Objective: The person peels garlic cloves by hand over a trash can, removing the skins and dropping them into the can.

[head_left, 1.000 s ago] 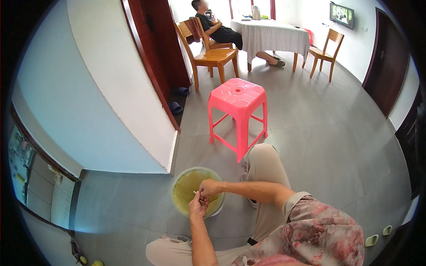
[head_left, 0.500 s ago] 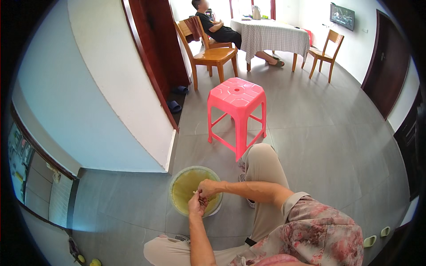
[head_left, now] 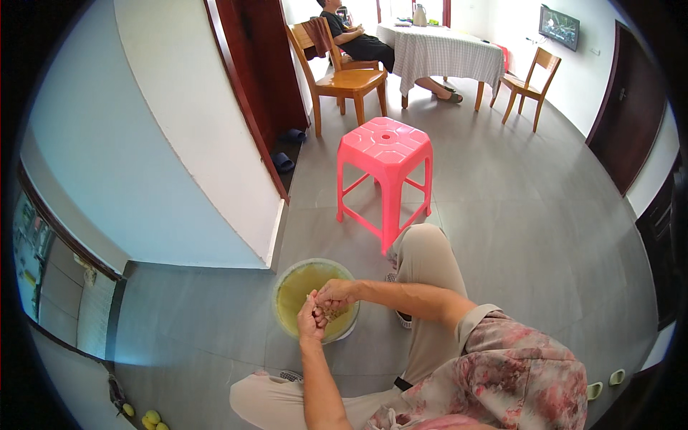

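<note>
A round white bucket [head_left: 278,315] with murky yellow-green liquid [head_left: 301,283] in it stands on the floor between my knees. Over it my two hands meet, fingers closed and touching. My left hand [head_left: 311,319] is a fist around something hidden by the fingers. Just beside it, the fingertips of my right hand [head_left: 337,293] are pinched together against the left fingers. A small, lumpy, pale brown clump [head_left: 332,313] shows below the right hand, next to the left fingers; its kind is too small to make out.
A pink plastic stool [head_left: 385,154] stands ahead of the bucket, near my right knee. Beyond are wooden chairs [head_left: 350,82], a cloth-covered table [head_left: 444,54] and a seated person [head_left: 365,46]. A white wall corner [head_left: 271,236] juts out at left. Yellow-green fruits [head_left: 152,417] lie at lower left.
My hands have shifted slightly up and left over the bucket, still together. More of the pale brown clump shows under the right hand. The whole view has tilted slightly downward.
</note>
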The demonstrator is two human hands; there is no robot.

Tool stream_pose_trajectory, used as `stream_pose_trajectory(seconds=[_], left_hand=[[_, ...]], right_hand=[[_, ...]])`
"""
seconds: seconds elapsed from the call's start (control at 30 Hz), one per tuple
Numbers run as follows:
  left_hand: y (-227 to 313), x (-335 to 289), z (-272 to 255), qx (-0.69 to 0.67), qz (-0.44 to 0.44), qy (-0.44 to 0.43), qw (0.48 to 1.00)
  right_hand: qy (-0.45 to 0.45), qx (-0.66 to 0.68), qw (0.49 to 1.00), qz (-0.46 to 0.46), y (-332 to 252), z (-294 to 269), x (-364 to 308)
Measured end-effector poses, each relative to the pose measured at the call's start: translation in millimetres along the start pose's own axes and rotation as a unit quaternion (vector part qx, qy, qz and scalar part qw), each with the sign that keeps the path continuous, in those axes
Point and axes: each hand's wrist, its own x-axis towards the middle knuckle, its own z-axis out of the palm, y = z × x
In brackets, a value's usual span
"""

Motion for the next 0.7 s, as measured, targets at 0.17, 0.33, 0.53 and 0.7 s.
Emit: stream_pose_trajectory(seconds=[0.17,0.33,0.53,0.7], left_hand=[[3,-5,0,-0.041,-0.012,-0.028,0.999],[2,-4,-7,-0.032,-0.045,-0.059,0.997],[-2,-6,-3,0.012,-0.011,-0.056,0.998],[-6,-4,-1,0.022,0.014,-0.056,0.998]], right_hand=[[-0.034,0.091,0.994,0.049,-7,6,-3],[-0.024,0.094,0.993,0.073,-3,7,0],[-0.048,0.098,0.992,0.064,4,5,0],[-0.006,0.093,0.994,0.057,0,15,-8]])
